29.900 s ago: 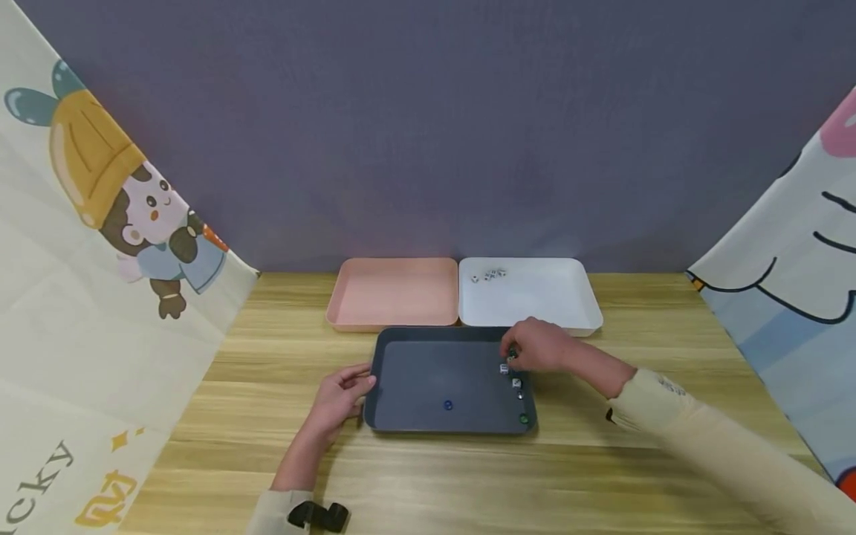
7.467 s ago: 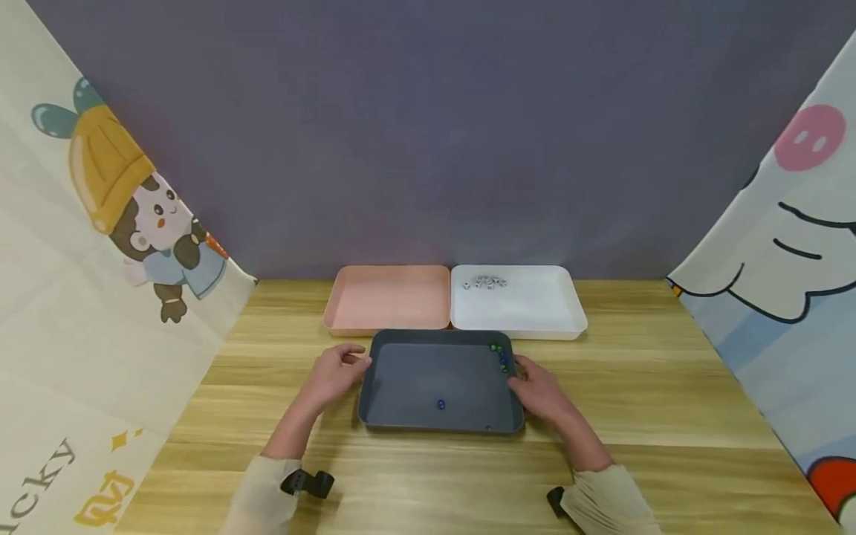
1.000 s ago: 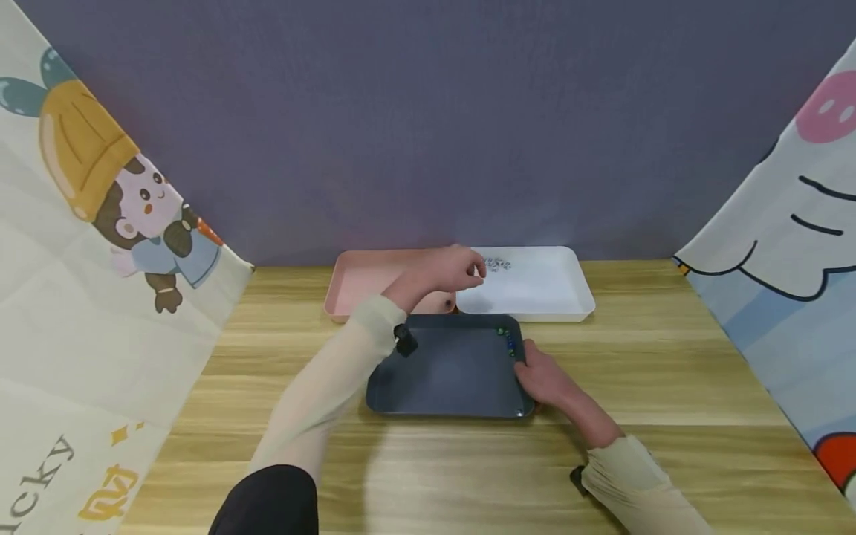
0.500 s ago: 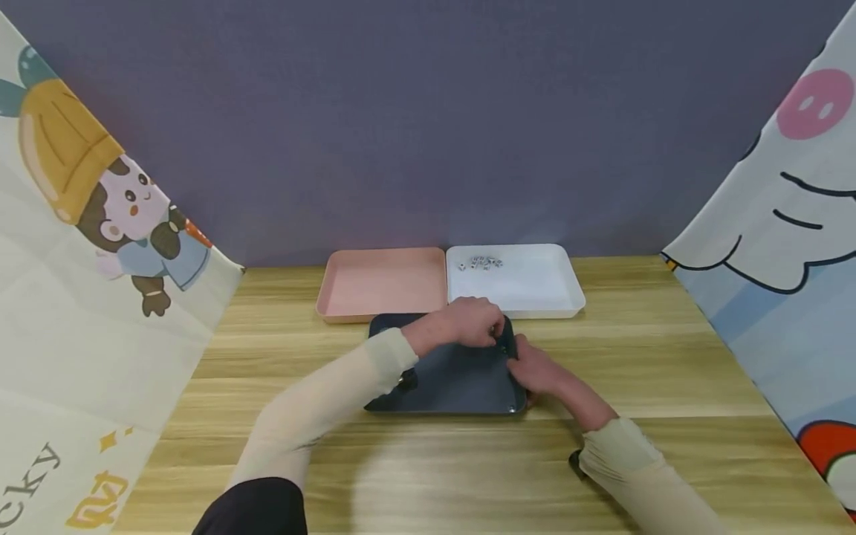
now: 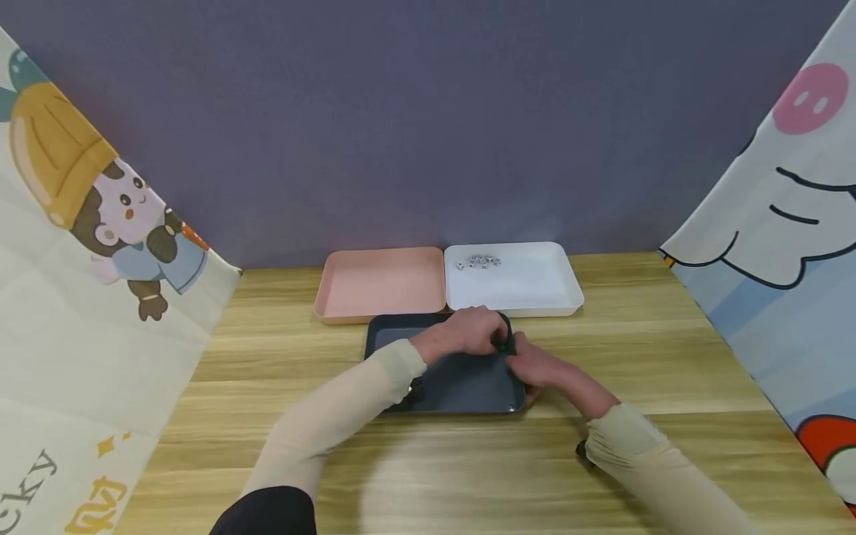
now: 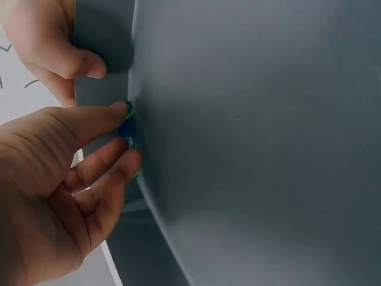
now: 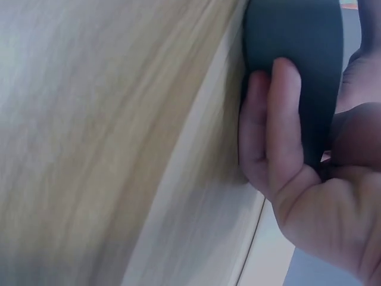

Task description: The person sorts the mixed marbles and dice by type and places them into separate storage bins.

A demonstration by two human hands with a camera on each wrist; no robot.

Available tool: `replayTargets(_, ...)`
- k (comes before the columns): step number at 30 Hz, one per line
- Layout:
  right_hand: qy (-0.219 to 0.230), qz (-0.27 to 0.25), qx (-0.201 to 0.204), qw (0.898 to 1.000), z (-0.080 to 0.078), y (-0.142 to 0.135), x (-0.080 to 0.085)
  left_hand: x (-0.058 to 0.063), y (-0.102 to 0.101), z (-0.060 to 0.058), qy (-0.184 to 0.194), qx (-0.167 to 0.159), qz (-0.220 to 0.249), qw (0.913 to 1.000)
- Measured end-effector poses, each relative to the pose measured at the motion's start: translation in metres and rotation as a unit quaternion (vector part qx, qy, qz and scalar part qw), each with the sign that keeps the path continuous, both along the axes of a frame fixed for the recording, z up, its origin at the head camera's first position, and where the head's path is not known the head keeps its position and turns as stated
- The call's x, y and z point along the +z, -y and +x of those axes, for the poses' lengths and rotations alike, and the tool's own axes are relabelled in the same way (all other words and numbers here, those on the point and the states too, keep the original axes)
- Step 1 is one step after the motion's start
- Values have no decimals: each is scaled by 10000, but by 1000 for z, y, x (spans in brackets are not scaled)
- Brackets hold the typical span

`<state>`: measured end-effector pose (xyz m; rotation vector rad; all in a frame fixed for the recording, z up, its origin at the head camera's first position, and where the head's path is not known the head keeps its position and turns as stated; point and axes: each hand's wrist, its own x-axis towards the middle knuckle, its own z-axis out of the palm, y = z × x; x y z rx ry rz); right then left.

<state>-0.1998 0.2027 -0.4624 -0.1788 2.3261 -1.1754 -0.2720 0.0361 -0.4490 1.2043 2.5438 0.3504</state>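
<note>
In the head view my left hand point(image 5: 475, 330) reaches into the far right corner of the dark grey tray point(image 5: 461, 386). The left wrist view shows its thumb and fingertips pinching a blue glass marble point(image 6: 125, 128) against the tray's side wall. A bit of green glass point(image 6: 129, 108) shows by the thumb tip; other marbles there are mostly hidden by the fingers. My right hand point(image 5: 535, 365) grips the tray's right wall, its fingers point(image 7: 284, 119) on the outside. A small shiny piece point(image 5: 512, 407) lies in the near right corner, too small to identify.
Behind the dark tray stand a pink tray point(image 5: 381, 306) and, to its right, a white tray point(image 5: 535, 293). Several white dice point(image 5: 483, 261) lie at the back left of the white tray. Printed cloths hang at both sides.
Dice have left the dark tray for the white one over the longer span. The blue marble mid-tray is gone from there. My left hand has come down from above the rear trays to the corner marbles.
</note>
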Motion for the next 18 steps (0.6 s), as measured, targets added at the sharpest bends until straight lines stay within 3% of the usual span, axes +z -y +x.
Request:
replayTargets(8, 109, -324, 297, 9990, -1, -3, 3, -11, 0, 3, 84, 138, 252, 9996)
replayTargets(14, 257, -630, 211, 9975, 4, -2, 4, -18, 0, 0, 74, 109, 352, 9993)
replayTargets(18, 249, -412, -12, 9988, 5, -2, 4, -15, -1, -5, -3, 64, 533, 9986)
